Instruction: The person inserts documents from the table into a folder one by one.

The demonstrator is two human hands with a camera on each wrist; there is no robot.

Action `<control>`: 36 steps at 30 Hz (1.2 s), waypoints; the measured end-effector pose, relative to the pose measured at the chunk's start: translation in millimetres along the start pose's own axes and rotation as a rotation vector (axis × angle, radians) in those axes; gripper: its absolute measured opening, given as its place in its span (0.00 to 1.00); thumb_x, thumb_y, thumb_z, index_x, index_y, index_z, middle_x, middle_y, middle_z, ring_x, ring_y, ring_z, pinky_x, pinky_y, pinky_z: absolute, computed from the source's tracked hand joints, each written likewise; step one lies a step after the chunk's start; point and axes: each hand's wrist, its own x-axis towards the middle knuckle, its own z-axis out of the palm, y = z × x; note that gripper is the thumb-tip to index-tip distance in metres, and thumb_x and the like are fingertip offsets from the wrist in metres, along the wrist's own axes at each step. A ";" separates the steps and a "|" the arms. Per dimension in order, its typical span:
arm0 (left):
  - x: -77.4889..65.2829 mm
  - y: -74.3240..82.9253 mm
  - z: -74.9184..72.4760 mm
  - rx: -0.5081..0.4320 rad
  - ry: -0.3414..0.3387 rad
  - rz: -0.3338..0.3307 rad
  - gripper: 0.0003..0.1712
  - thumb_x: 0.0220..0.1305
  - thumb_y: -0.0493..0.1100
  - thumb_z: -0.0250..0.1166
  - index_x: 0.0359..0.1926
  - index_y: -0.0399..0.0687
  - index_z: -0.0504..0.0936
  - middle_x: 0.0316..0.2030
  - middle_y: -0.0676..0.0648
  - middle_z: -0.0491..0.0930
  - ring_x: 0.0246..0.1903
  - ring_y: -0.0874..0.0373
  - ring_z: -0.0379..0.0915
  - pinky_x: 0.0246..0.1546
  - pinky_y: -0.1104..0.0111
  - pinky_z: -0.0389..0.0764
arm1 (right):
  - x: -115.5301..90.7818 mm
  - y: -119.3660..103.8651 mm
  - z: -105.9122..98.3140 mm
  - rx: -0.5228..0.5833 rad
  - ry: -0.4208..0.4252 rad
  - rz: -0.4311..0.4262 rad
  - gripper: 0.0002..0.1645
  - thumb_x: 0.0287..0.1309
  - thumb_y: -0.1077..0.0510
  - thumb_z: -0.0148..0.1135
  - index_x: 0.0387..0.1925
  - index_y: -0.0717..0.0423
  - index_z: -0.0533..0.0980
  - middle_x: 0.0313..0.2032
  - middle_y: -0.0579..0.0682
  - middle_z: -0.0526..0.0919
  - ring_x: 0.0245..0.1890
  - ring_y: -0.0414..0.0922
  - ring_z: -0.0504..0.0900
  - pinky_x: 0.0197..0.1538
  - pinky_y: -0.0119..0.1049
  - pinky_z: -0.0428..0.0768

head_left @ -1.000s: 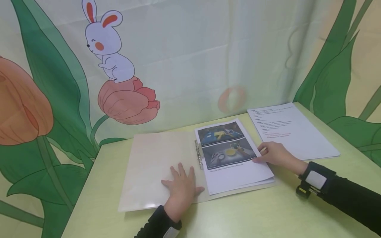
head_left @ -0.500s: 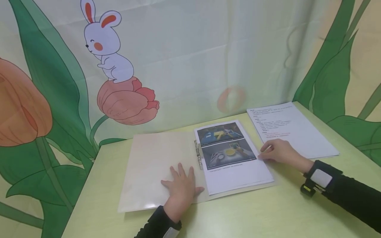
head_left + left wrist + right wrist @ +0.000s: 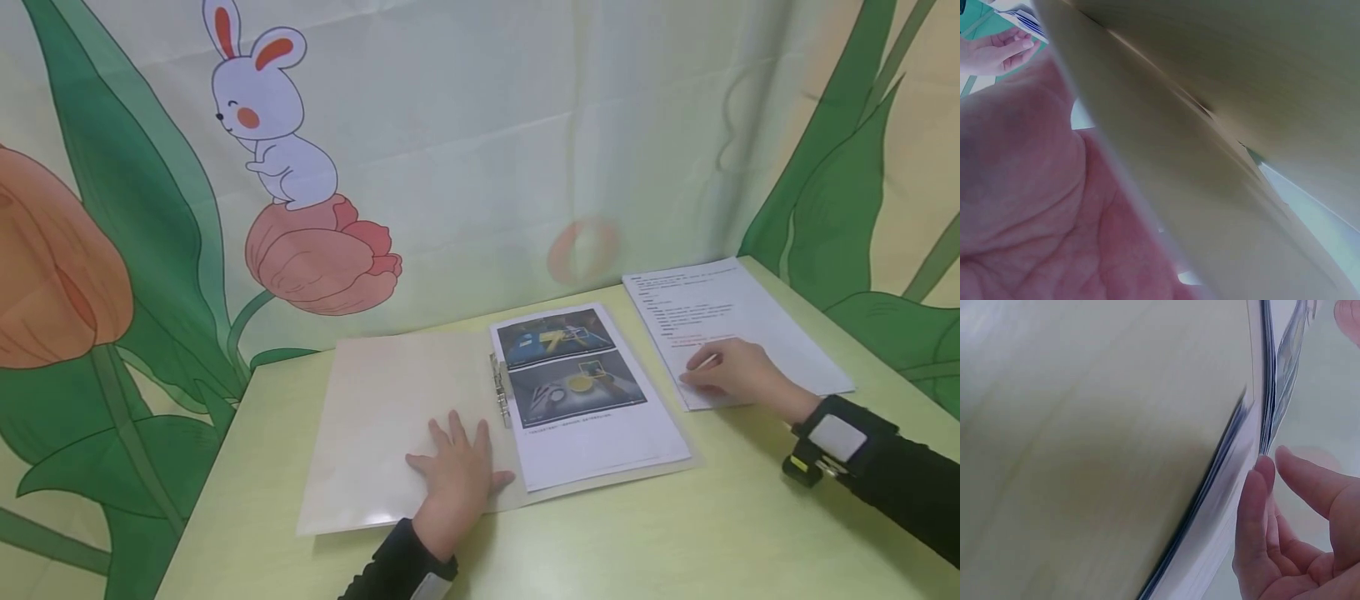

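An open pale folder [image 3: 375, 400] lies on the table, a metal binder clip [image 3: 499, 392] along its middle. My left hand [image 3: 453, 475] rests on its left cover, fingers spread. Printed sheets [image 3: 600, 450] with two dark pictures lie on the folder's right side. My right hand [image 3: 738, 371] is over the lower left part of a second stack of printed paper [image 3: 772, 333]. In the right wrist view its fingers [image 3: 1252, 512] are loosely bent beside the paper edges, thumb apart, holding nothing. The left wrist view shows my left palm [image 3: 1029, 206] against the folder's edge.
The light green-yellow table [image 3: 585, 550] extends in front of the folder. A curtain [image 3: 480, 167] printed with a rabbit and tulips hangs right behind the table's back edge.
My right hand has left the right edge of the sheets on the folder and moved right, over the second stack. Those sheets now lie flatter and more even. My left hand stays put.
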 end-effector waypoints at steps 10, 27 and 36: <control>-0.4 -0.3 1.1 0.017 0.016 0.003 0.48 0.55 0.77 0.58 0.71 0.60 0.66 0.70 0.39 0.58 0.68 0.35 0.54 0.47 0.32 0.64 | 3.6 20.5 -14.4 0.003 0.026 0.043 0.22 0.57 0.53 0.69 0.42 0.71 0.80 0.31 0.54 0.82 0.28 0.45 0.78 0.29 0.33 0.72; 1.3 -0.4 -0.3 0.014 -0.015 0.003 0.49 0.56 0.77 0.57 0.73 0.60 0.64 0.71 0.39 0.56 0.69 0.35 0.51 0.49 0.32 0.63 | 0.0 62.4 -39.6 -0.068 0.176 0.086 0.27 0.59 0.53 0.67 0.46 0.76 0.75 0.38 0.67 0.80 0.33 0.54 0.78 0.27 0.32 0.69; -2.7 0.0 -0.9 -0.003 0.014 0.006 0.48 0.55 0.76 0.59 0.71 0.59 0.67 0.70 0.38 0.58 0.68 0.34 0.53 0.48 0.32 0.64 | -7.8 73.5 -49.1 -0.105 0.219 0.087 0.27 0.57 0.55 0.68 0.45 0.78 0.75 0.36 0.68 0.80 0.33 0.58 0.78 0.25 0.31 0.68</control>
